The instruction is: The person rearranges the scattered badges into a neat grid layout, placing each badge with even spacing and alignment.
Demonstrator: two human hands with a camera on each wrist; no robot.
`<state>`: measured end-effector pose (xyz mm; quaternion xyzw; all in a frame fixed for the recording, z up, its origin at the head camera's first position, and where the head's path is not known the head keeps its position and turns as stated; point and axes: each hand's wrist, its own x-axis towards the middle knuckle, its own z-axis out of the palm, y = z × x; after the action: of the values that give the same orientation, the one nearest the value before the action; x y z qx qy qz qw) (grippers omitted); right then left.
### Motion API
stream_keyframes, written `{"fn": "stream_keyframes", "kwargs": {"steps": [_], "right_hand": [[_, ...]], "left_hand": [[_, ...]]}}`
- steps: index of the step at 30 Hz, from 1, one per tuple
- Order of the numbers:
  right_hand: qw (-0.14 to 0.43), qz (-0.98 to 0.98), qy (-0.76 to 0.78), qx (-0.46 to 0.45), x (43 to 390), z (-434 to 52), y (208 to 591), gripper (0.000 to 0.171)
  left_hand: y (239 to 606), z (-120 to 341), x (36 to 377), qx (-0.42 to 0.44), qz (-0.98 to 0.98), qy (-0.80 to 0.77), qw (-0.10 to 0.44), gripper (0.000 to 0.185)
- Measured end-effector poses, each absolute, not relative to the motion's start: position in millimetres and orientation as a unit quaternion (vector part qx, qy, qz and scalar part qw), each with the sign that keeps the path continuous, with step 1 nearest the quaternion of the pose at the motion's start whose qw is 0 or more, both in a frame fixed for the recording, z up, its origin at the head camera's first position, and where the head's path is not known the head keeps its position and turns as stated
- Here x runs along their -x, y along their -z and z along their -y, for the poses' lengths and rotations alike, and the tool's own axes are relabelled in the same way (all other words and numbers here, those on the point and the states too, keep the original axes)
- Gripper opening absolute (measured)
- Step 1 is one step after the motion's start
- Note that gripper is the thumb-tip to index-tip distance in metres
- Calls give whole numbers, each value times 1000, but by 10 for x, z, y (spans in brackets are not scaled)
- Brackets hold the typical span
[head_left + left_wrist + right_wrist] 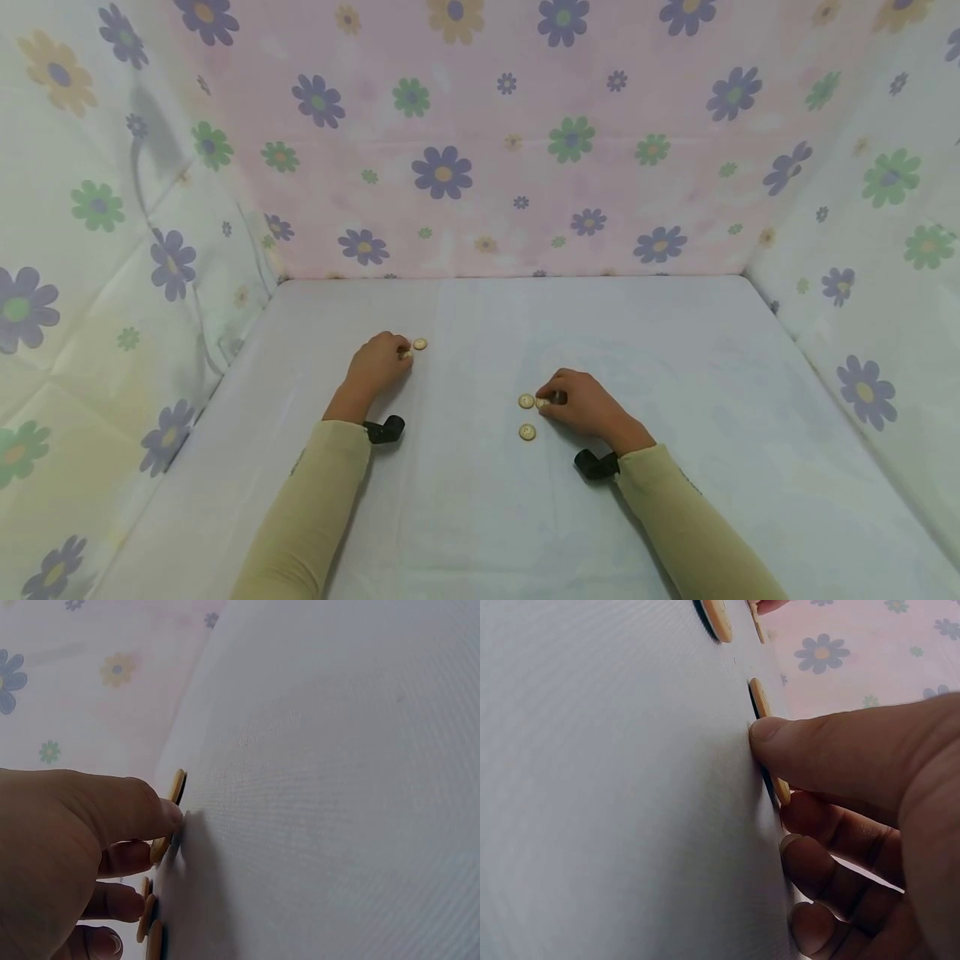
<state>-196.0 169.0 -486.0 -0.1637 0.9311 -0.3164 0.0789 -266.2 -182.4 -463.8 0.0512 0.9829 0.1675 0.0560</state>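
My left hand (378, 360) pinches a wooden button (406, 354) and my right hand (581, 404) pinches another button (542, 402) on the white-clothed table (675, 375), enclosed by flower-print fabric walls (480, 142).

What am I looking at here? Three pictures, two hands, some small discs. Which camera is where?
No machine: a person works with bare hands on a table covered in white cloth, with flowered fabric walls around it. The wide picture comes from a camera on the head, looking down. The other two come from cameras strapped to each wrist, so the table appears tilted. The left hand pinches a small tan button at its fingertips; another button lies just beyond it. The right hand pinches a button against the cloth, with two loose ones beside it and nearer the person.
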Motion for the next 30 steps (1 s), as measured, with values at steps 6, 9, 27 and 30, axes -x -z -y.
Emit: {"fn": "stream_keyframes", "kwargs": {"steps": [6,9,27,30], "right_hand": [[77,-931,317,165,1960,-1693,4851,19],[77,-931,315,167,1957,-1691,4852,19],[75,-933,313,164,1948,-1686,4839,18],[75,-933,312,166,1945,-1684,4838,18]], "left_hand": [[4657,1852,2686,-48,-983,-168,57,33],[4657,1863,2683,-47,-982,-171,60,32],[4622,1859,2644,-45,-982,-174,60,33],[4623,1854,2627,-44,-982,-173,57,34]]}}
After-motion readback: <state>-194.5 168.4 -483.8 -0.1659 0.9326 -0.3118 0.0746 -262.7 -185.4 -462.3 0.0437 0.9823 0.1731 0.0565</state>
